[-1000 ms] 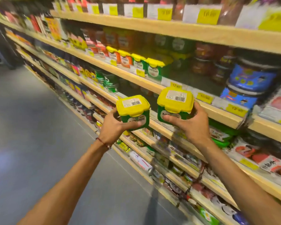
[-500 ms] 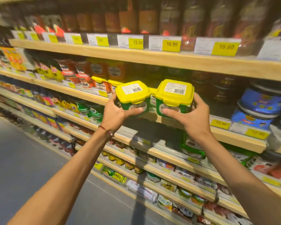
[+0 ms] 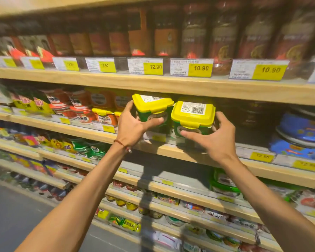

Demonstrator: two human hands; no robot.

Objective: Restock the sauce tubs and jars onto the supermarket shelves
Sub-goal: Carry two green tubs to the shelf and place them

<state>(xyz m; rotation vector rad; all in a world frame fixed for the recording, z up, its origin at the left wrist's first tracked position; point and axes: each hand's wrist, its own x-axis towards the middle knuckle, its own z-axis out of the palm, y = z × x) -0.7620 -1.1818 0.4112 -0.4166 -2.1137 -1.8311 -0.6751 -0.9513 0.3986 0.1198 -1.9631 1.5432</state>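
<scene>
Gripping left tub (image 3: 153, 108) in left hand (image 3: 133, 128), right tub (image 3: 193, 115) in right hand (image 3: 213, 140), fingers curled round sides, just above middle shelf (image 3: 84, 130) front edge. Push in level, lids up; seat flat before letting go

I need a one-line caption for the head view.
Left hand grips the left yellow-lidded tub, right hand the right tub, at the shelf.
</scene>
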